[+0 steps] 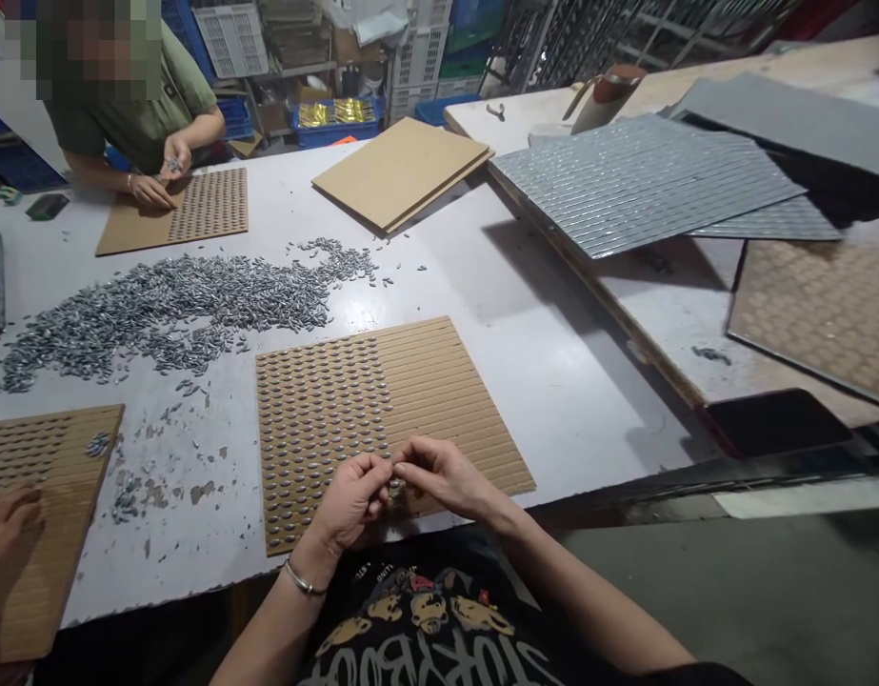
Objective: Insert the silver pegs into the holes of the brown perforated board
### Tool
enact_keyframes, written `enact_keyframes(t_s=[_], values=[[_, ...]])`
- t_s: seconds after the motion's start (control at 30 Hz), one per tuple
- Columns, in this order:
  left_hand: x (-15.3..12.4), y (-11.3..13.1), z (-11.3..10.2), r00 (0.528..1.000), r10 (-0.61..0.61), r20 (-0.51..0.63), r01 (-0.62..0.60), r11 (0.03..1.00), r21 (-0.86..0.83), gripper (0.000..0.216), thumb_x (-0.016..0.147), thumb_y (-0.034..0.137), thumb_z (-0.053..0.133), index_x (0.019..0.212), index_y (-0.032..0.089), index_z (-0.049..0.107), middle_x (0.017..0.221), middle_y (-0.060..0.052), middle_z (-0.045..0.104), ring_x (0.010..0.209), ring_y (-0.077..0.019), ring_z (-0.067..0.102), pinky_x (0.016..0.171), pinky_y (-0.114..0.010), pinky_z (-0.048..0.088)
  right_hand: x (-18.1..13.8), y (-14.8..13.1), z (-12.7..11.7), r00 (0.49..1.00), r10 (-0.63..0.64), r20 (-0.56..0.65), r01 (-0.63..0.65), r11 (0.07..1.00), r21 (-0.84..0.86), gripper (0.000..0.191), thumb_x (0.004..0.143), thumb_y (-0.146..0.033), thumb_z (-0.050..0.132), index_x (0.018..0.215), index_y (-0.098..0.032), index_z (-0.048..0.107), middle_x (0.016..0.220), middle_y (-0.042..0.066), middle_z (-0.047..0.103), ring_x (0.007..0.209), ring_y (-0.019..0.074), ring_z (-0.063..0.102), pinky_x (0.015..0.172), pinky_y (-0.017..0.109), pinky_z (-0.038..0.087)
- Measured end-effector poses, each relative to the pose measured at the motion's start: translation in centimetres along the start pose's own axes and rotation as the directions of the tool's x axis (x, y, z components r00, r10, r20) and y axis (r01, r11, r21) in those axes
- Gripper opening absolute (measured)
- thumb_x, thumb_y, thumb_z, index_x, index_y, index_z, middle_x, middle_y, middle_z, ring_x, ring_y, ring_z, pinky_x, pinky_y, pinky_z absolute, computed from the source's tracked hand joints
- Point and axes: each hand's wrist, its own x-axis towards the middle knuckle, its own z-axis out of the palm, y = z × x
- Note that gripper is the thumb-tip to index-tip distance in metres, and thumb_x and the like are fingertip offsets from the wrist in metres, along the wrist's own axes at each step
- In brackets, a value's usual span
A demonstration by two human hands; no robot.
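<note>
My left hand (354,495) is closed, its thumb and fingertips pinched together over the near edge of a brown grooved board (439,395). Meeting it at the fingertips, my right hand (443,476) is also pinched. Whatever lies between the fingers is too small and covered to make out. Small grey pointed-oval pieces (325,400) sit in rows on the left part of this board, while bare grooves run across its right part. Beyond the board is a long heap of the same loose grey pieces (196,300).
A co-worker's hand (10,534) rests on another grooved board (89,534) at left. Across the table, another person's hands (160,181) work over a partly filled board (214,205). Stacked brown boards (403,171), grey ribbed sheets (646,181) and a phone (774,419) lie further right.
</note>
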Motion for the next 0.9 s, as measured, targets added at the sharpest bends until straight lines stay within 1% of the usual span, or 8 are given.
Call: enact_keyframes(t_s=[0.1,0.27,0.37,0.5,0.6,0.73,0.83,0.9], values=[[0.4,0.0,0.0,0.998,0.042,-0.045,-0.044,0.998,-0.044,0.038,0.072,0.047,0.073,0.078,0.015,0.053,0.055,0.005,0.052,0.035,-0.0004,0.034,0.033,-0.012,0.016,1.4,0.3,-0.7,0.999,-0.034,-0.007,0.033,0.996,-0.087,0.016,0.090,-0.032,0.055,0.085,-0.018,0.061,0.075,-0.001,0.061,0.066,0.0119,0.055,0.060,0.023,0.043],[0.7,0.0,-0.4,0.990,0.065,-0.126,-0.095,0.965,-0.244,0.035,0.071,0.041,0.073,0.085,0.013,0.058,0.061,0.004,0.053,0.039,-0.0012,0.036,0.032,-0.012,0.017,4.9,1.7,-1.2,0.944,-0.140,-0.299,-0.003,0.901,-0.434,0.013,0.090,-0.023,0.051,0.082,-0.018,0.059,0.076,0.001,0.061,0.072,0.0152,0.056,0.069,0.027,0.043],[0.5,0.1,-0.7,0.991,0.043,-0.129,-0.076,0.961,-0.266,0.032,0.071,0.037,0.074,0.084,0.013,0.058,0.062,0.004,0.053,0.040,-0.0015,0.037,0.032,-0.011,0.018,6.1,2.8,-0.6,0.925,-0.177,-0.336,-0.057,0.810,-0.584,0.013,0.089,-0.022,0.052,0.080,-0.018,0.060,0.081,0.004,0.063,0.078,0.0172,0.057,0.073,0.028,0.043],[0.2,0.4,-0.7,0.990,0.056,-0.132,-0.090,0.960,-0.265,0.031,0.072,0.037,0.073,0.085,0.013,0.059,0.062,0.003,0.053,0.040,-0.0017,0.038,0.032,-0.011,0.019,6.5,3.8,0.0,0.908,-0.176,-0.379,-0.134,0.736,-0.664,0.010,0.089,-0.022,0.053,0.081,-0.019,0.060,0.082,0.005,0.062,0.078,0.0184,0.057,0.072,0.028,0.042],[0.2,0.5,-0.6,0.984,0.112,-0.139,-0.144,0.958,-0.247,0.033,0.075,0.042,0.070,0.086,0.012,0.060,0.063,0.002,0.056,0.040,-0.0020,0.039,0.032,-0.012,0.020,6.2,3.3,-0.1,0.899,-0.153,-0.411,-0.152,0.771,-0.619,0.007,0.086,-0.021,0.056,0.092,-0.017,0.059,0.080,0.004,0.061,0.074,0.0186,0.057,0.068,0.029,0.043],[0.0,0.5,0.1,0.970,0.185,-0.155,-0.211,0.962,-0.175,0.046,0.082,0.056,0.057,0.098,0.013,0.059,0.063,-0.001,0.060,0.037,-0.0044,0.041,0.030,-0.014,0.021,4.0,0.9,0.1,0.912,-0.268,-0.310,0.068,0.846,-0.529,0.012,0.091,-0.022,0.052,0.099,-0.018,0.060,0.084,0.004,0.062,0.079,0.0175,0.058,0.072,0.028,0.045],[-0.2,0.3,1.0,0.963,0.199,-0.182,-0.217,0.973,-0.080,0.057,0.083,0.064,0.048,0.111,0.015,0.057,0.059,0.001,0.058,0.034,-0.0060,0.042,0.029,-0.015,0.020,1.8,-0.8,1.0,0.923,-0.379,-0.065,0.292,0.801,-0.522,0.015,0.094,-0.021,0.050,0.103,-0.021,0.062,0.096,0.007,0.063,0.089,0.0177,0.058,0.078,0.029,0.046],[-0.2,0.1,1.7,0.956,0.197,-0.216,-0.205,0.979,-0.015,0.057,0.082,0.066,0.048,0.113,0.018,0.057,0.059,0.003,0.057,0.033,-0.0058,0.043,0.030,-0.015,0.022,0.8,-1.4,1.6,0.916,-0.398,0.040,0.354,0.761,-0.544,0.015,0.093,-0.020,0.050,0.102,-0.022,0.063,0.096,0.008,0.063,0.089,0.0187,0.058,0.078,0.030,0.046]])
